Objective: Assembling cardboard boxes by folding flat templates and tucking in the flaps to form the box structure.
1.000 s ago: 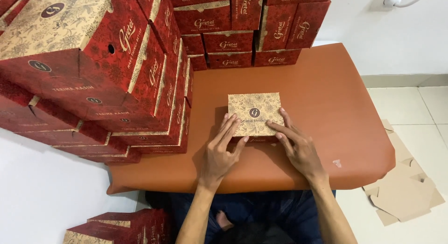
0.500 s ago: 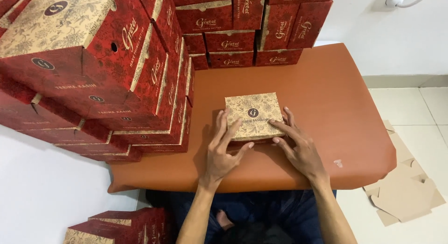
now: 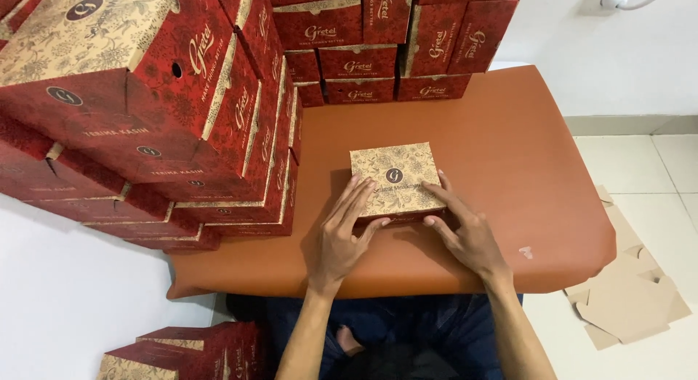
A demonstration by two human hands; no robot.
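A small square cardboard box [image 3: 396,176] with a tan floral-patterned lid and dark red sides sits on a brown padded surface [image 3: 509,147]. My left hand [image 3: 342,238] lies along the box's near-left edge, fingers stretched onto the lid. My right hand [image 3: 465,231] presses against its near-right corner, fingertips on the lid and side. Both hands touch the box while it rests on the surface.
Tall stacks of matching red-and-tan boxes [image 3: 167,111] fill the left side, and more [image 3: 385,46] line the back edge. Another such box [image 3: 182,351] lies low at the left by my legs. Flat brown cardboard pieces [image 3: 632,293] lie on the white tiled floor at the right.
The box and both hands sit much as before; my fingers have shifted slightly along the lid's near edge.
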